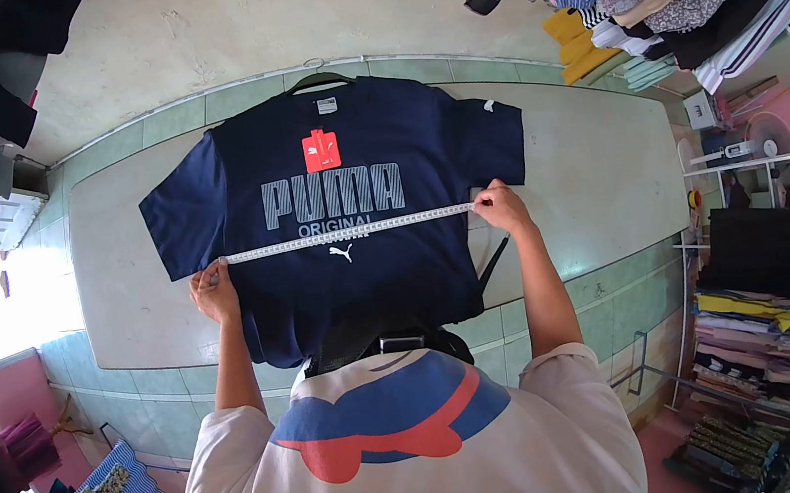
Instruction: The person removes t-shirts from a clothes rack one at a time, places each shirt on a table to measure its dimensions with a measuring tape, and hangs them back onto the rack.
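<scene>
Nearest was the person's pale top (467,491); past it, the left hand (212,293) pinched one end of the white tape measure (344,234) by the left side of the navy T-shirt (350,280). The right hand (503,209), slightly farther off, gripped the tape by the opposite side, below the sleeve. The tape lay across the chest, over the smaller lettering, its long axis running left to right with the right end a little farther away.

Done well, this probably called for a level, flat tape, taut but not tugging the cloth, with both ends right at the side edges and creases smoothed; the slight slant seemed worth correcting.

The T-shirt lay face up on the pale table (603,159), its long axis near to far, hem towards the person, collar and hanger (321,79) pointing away
</scene>
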